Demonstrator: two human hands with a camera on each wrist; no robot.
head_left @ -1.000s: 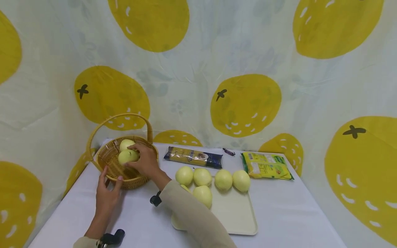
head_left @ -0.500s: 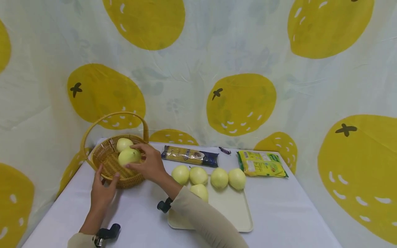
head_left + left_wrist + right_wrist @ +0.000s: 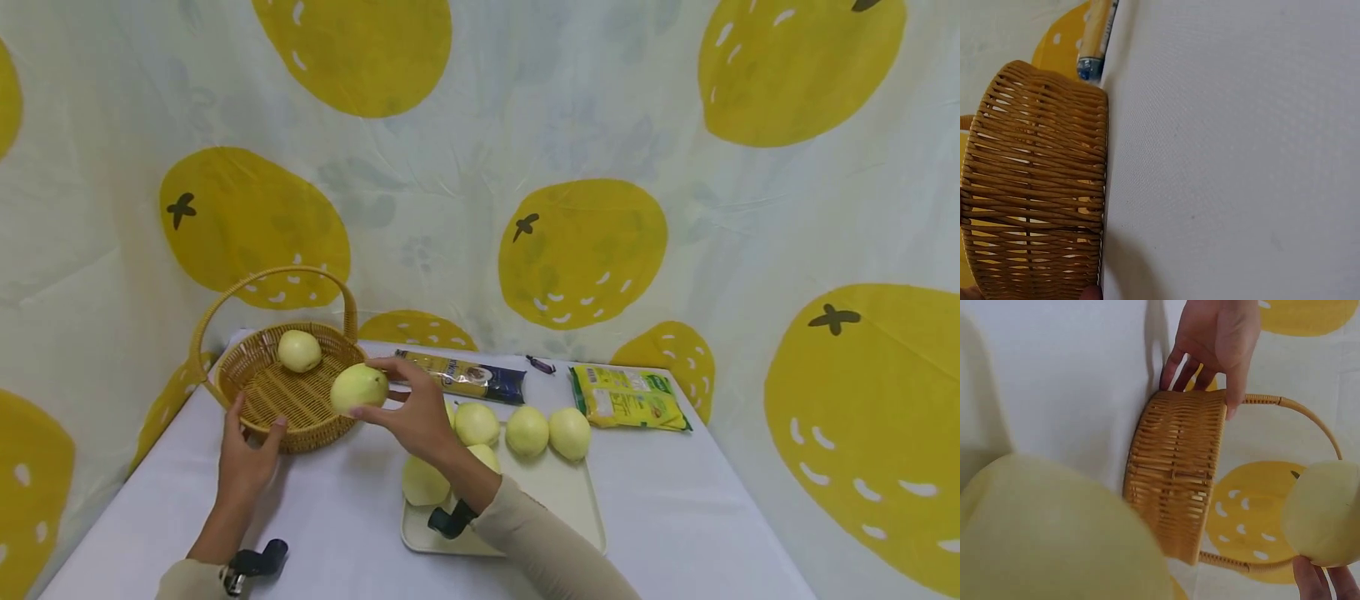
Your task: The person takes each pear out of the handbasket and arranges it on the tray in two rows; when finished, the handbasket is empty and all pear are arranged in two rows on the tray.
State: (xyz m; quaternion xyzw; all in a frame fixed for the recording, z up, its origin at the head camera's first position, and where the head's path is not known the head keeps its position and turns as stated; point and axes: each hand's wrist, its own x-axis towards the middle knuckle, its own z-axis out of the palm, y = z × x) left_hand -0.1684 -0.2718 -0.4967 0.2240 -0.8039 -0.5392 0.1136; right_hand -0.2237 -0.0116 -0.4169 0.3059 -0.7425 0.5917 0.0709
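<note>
In the head view, my right hand (image 3: pixel 423 417) pinches a pale yellow-green pear (image 3: pixel 358 389) between thumb and fingertips, above the right side of the wicker basket (image 3: pixel 315 437). The right wrist view shows this pear (image 3: pixel 1325 515) at the right edge, fingertips against it. A second pear (image 3: pixel 299 351) lies inside the basket, toward the back. My left hand (image 3: pixel 246 454) holds the basket's near left side; its fingers (image 3: pixel 1232 400) reach the rim and the lower wall in the right wrist view. In the left wrist view only the basket wall (image 3: pixel 1035 181) and a little fingertip show.
A cream tray (image 3: pixel 558 508) with several pears (image 3: pixel 527 432) stands right of the basket, partly behind my right arm. Behind it lie a long blue-and-gold packet (image 3: pixel 480 379), a small dark wrapped piece (image 3: pixel 540 364) and a yellow-green bag (image 3: pixel 630 398). A patterned curtain (image 3: pixel 435 233) hangs behind.
My right hand has lifted the pear up from inside the basket and moved it right, over the basket's right rim. My left hand stays at the basket.
</note>
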